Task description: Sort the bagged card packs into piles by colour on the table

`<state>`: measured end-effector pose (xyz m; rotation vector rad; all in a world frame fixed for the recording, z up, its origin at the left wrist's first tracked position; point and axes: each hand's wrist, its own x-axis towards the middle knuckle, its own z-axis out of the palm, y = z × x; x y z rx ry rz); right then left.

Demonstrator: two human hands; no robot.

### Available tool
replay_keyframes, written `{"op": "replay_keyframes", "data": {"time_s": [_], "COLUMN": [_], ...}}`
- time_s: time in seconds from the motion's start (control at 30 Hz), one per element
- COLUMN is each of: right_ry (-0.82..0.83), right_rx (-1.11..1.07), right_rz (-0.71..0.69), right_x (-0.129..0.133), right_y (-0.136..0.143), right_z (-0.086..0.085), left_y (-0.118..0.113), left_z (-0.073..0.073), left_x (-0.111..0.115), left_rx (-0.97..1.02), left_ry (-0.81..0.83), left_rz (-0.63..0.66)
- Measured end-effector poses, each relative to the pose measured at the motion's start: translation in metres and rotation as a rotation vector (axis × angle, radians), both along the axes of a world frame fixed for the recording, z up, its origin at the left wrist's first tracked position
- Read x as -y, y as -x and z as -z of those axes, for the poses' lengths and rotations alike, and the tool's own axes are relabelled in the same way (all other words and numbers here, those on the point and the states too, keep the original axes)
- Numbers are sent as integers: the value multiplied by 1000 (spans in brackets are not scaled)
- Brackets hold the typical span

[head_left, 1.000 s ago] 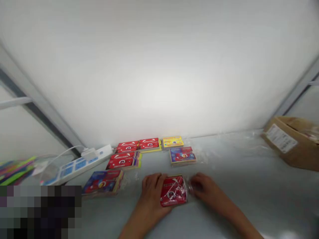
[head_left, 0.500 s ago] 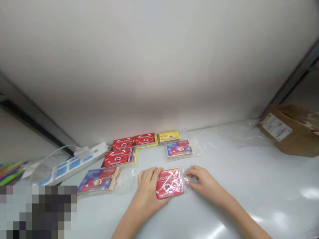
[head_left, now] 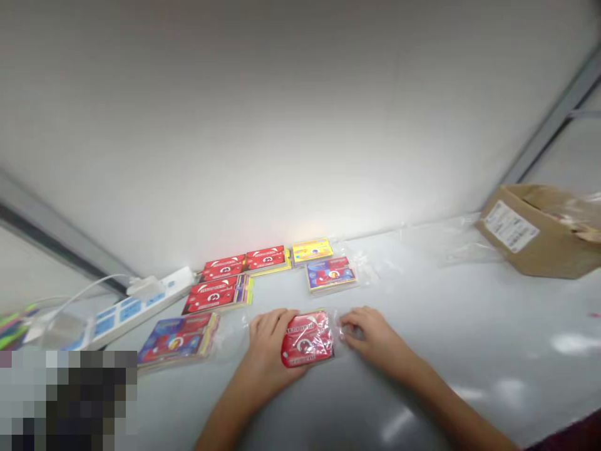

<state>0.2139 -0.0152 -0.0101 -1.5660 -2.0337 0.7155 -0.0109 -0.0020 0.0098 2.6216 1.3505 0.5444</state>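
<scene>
A stack of red printed cards (head_left: 308,339) in a clear plastic bag lies in front of me on the table. Along its left side, my left hand (head_left: 271,344) is closed, fingers over the far edge and thumb at the near one. My right hand (head_left: 370,339) pinches the loose end of the clear bag (head_left: 336,327) at the right of the stack. Left of my hands lies a bagged blue-and-red card pack (head_left: 176,338). Beyond my hands sits another blue-and-red pack (head_left: 331,274), with a yellow pack (head_left: 312,250) behind it.
Red card stacks (head_left: 213,294) lie at the back left, beside a white power strip (head_left: 136,307) with a plugged-in adapter and cable. An open cardboard box (head_left: 539,235) stands at the far right. Clear plastic bags (head_left: 469,250) lie near it. A wall (head_left: 300,156) rises behind the table.
The view has shifted slightly, so everything sits a little further left. Both hands keep their hold on the bagged red cards, with little other visible change.
</scene>
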Motion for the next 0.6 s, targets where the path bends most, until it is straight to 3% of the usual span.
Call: {"op": "replay_keyframes", "data": {"time_s": [0.23, 0.6], "right_ry": [15, 27], "right_rx": [-72, -41], "right_rz": [49, -41], "right_x": [1, 4], "right_y": [-2, -4], "right_z": [0, -6], "left_y": [2, 5], "left_z": [1, 3], "left_x": [-4, -6], "left_rx": [7, -4], "left_ry": [1, 26], "left_rz": [-2, 38]}}
